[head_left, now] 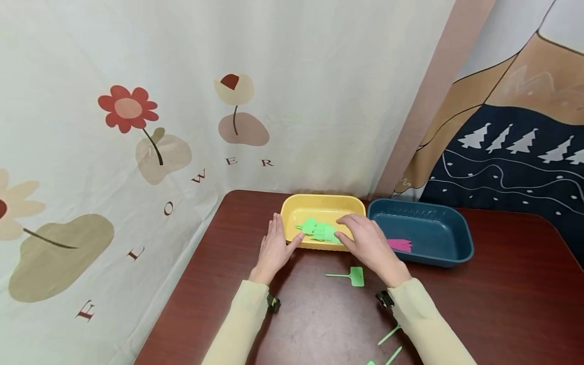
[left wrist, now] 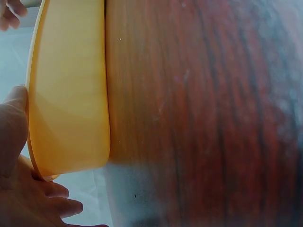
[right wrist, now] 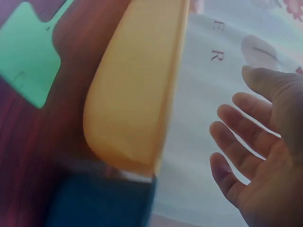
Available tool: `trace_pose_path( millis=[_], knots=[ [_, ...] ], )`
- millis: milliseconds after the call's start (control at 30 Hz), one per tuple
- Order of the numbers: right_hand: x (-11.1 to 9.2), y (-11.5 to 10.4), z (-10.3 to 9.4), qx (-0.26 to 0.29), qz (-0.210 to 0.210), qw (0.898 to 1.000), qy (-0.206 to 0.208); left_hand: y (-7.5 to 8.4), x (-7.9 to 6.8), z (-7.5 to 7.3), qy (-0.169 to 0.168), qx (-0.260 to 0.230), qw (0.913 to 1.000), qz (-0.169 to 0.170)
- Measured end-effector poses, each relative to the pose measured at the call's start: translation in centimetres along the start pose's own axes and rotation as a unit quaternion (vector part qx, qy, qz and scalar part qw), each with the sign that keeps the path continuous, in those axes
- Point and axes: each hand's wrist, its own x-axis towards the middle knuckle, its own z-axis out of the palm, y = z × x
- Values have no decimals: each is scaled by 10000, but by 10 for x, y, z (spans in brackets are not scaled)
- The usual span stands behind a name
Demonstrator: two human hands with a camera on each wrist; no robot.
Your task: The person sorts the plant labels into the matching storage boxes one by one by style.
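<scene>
A yellow plastic tray [head_left: 323, 202] sits at the back of the table, with a small pile of green plant labels [head_left: 321, 230] in it. At its left end, my left hand [head_left: 275, 247] touches the corner, thumb at the front rim and fingers stretched along the side. My right hand [head_left: 370, 245] hovers over the tray's right end, fingers spread and slightly bent, holding nothing. In the right wrist view that hand [right wrist: 265, 137] appears above the rim, apart from it. A single green plant label [head_left: 357, 277] lies on the table in front of the tray.
A dark blue tray [head_left: 422, 207] stands right beside the yellow one, with pink labels [head_left: 399, 245] in it. More green labels [head_left: 389, 335] lie at the table's near side, partly hidden by my right sleeve. A printed curtain [head_left: 319, 101] hangs behind the table [head_left: 502, 284].
</scene>
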Motion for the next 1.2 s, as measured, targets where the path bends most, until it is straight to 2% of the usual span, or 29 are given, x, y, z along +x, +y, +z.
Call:
trace_pose_path(
  millis=[400,667,733,967,1200],
  knots=[
    [-49,-1,-17,-551,-649,9957,-363,-2,0,-1,-13,-12,10000,-4],
    [-84,6,-25,-678,-717,9929,-661,-2,0,0,-13,-12,10000,24],
    [-94,9,-27,-597,-644,9928,-810,-1,0,0,-21,-4,10000,26],
    [-125,17,-33,-215,14,9880,-1533,-1,0,0,-29,7,10000,6],
    [-146,23,-43,5,38,9763,-2163,-1,0,-1,-21,10,10000,4]
  ],
)
